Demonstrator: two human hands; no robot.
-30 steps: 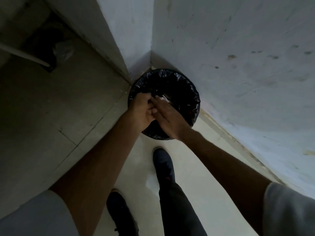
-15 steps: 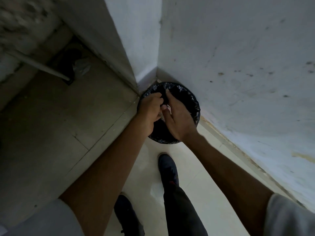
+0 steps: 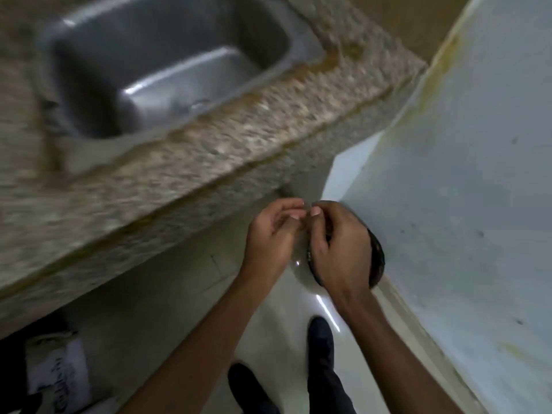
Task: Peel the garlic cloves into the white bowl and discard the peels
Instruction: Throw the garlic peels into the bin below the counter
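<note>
My left hand (image 3: 271, 237) and right hand (image 3: 340, 249) hover over the black-lined bin (image 3: 378, 258) so peels drop in. Both sets of fingers are loosely curled, and I cannot tell whether they pinch anything.

unreadable print on bag (image 3: 58, 380)

We have two bare arms. Our left arm (image 3: 194, 348) runs in from 7 o'clock and our right arm (image 3: 385, 348) from 5 o'clock, and both are bare all the way to the edge. Our left hand (image 3: 270, 239) and right hand (image 3: 340, 252) are bare too. The fingernails (image 3: 315, 211) are short and pale. At 6 o'clock we wear a dark left shoe (image 3: 245, 383) with a round toe. The dark right shoe (image 3: 321, 333) is nearer 5 o'clock. A dark trouser leg (image 3: 328, 392) covers the leg above it. It is too blurry to see laces.
</note>
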